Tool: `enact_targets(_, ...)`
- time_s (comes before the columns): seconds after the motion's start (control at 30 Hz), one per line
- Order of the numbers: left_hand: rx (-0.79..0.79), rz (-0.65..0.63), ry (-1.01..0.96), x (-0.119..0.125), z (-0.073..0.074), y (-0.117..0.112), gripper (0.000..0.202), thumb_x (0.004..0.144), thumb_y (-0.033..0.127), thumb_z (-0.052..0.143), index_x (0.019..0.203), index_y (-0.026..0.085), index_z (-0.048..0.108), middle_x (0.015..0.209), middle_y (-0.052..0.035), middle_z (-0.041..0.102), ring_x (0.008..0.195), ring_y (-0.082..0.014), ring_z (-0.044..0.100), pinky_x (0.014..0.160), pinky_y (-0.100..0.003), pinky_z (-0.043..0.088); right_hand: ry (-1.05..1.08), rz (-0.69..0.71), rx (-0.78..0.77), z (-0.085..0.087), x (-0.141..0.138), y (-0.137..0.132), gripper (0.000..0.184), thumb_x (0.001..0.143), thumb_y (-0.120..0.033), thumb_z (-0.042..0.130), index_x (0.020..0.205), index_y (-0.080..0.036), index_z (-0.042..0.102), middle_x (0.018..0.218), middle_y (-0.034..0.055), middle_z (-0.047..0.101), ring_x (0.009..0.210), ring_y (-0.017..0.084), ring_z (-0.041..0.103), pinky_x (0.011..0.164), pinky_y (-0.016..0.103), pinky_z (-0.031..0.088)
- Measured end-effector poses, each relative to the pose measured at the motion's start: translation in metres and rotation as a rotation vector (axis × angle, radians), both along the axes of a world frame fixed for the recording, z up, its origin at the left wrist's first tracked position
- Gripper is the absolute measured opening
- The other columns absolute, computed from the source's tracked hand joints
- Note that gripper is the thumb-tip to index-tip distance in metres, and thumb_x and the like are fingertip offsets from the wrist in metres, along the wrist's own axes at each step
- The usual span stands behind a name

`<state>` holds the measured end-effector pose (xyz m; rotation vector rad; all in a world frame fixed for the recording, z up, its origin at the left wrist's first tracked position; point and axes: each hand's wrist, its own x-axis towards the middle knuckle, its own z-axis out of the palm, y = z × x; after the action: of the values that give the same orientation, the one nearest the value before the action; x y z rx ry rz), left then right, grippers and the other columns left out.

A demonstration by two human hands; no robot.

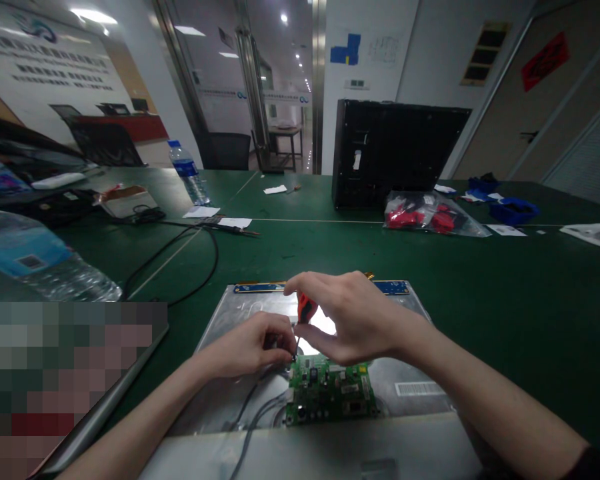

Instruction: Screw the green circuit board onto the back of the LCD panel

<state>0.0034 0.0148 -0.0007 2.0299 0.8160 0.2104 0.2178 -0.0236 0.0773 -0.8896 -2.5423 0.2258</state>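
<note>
My right hand grips a small screwdriver with a red and black handle, its thin shaft pointing down. The tip meets the upper left corner of a green circuit board. Pinched close beside that tip are the fingers of my left hand; what they hold, if anything, is too small to make out. The board lies on the back of a flat metal display panel, which has a blue strip board along its far edge. Grey cables run from the board's left side.
Water bottles stand or lie at the left, near a black cable and a soldering-iron-like probe. Beyond the panel are a black monitor housing, a bag of red parts and blue trays. Pixelation covers the lower left.
</note>
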Motion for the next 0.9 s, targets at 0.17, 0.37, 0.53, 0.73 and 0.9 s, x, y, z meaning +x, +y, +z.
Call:
enact_targets(0.17, -0.015, -0.005, 0.019, -0.0013, -0.0038, 0.0010, 0.012, 0.076, 0.028, 0.065, 0.074, 0.016, 0.064, 0.069, 0.0008, 0.060, 0.065, -0.0155, 0.053, 0.060, -0.025, 0.040, 0.008, -0.008, -0.024, -0.0003, -0.0011, -0.0010, 0.038, 0.084, -0.021, 0.051, 0.121, -0.013, 0.045, 0.101, 0.0069, 0.067, 0.077, 0.016, 0.060, 0.061, 0.027, 0.038)
enact_targets(0.37, -0.014, -0.016, 0.019, -0.0014, -0.0038, 0.0010, 0.014, 0.078, 0.028, 0.064, 0.074, 0.015, 0.062, 0.068, 0.0011, 0.058, 0.063, -0.0147, 0.052, 0.058, -0.024, 0.039, -0.022, -0.045, 0.005, -0.0028, -0.0030, 0.0003, 0.031, 0.091, -0.034, 0.052, 0.116, -0.016, 0.048, 0.094, 0.0038, 0.069, 0.072, 0.016, 0.061, 0.058, 0.026, 0.035)
enact_targets(0.53, 0.010, 0.001, 0.001, -0.0005, -0.0041, 0.0003, 0.016, 0.076, 0.030, 0.065, 0.071, 0.015, 0.063, 0.069, -0.0001, 0.059, 0.065, -0.0155, 0.053, 0.060, -0.025, 0.040, 0.004, 0.024, -0.028, 0.0022, -0.0001, -0.0013, 0.037, 0.084, -0.025, 0.052, 0.119, -0.014, 0.046, 0.102, 0.0075, 0.066, 0.078, 0.017, 0.060, 0.061, 0.027, 0.039)
enact_targets(0.73, -0.022, 0.017, 0.019, 0.0007, -0.0031, -0.0002, 0.017, 0.076, 0.032, 0.066, 0.074, 0.015, 0.065, 0.066, 0.0008, 0.059, 0.063, -0.0146, 0.052, 0.057, -0.024, 0.039, 0.006, -0.040, -0.005, -0.0014, -0.0022, -0.0006, 0.033, 0.088, -0.026, 0.050, 0.119, -0.016, 0.046, 0.098, 0.0062, 0.067, 0.075, 0.016, 0.060, 0.059, 0.027, 0.035)
enact_targets(0.9, -0.033, 0.015, -0.009, 0.0020, -0.0003, -0.0012, 0.018, 0.076, 0.031, 0.064, 0.069, 0.015, 0.062, 0.063, 0.0023, 0.055, 0.060, -0.0137, 0.050, 0.056, -0.024, 0.038, -0.037, -0.027, -0.022, -0.0005, -0.0013, -0.0004, 0.032, 0.090, -0.033, 0.051, 0.117, -0.017, 0.046, 0.097, 0.0042, 0.067, 0.075, 0.016, 0.060, 0.059, 0.026, 0.035)
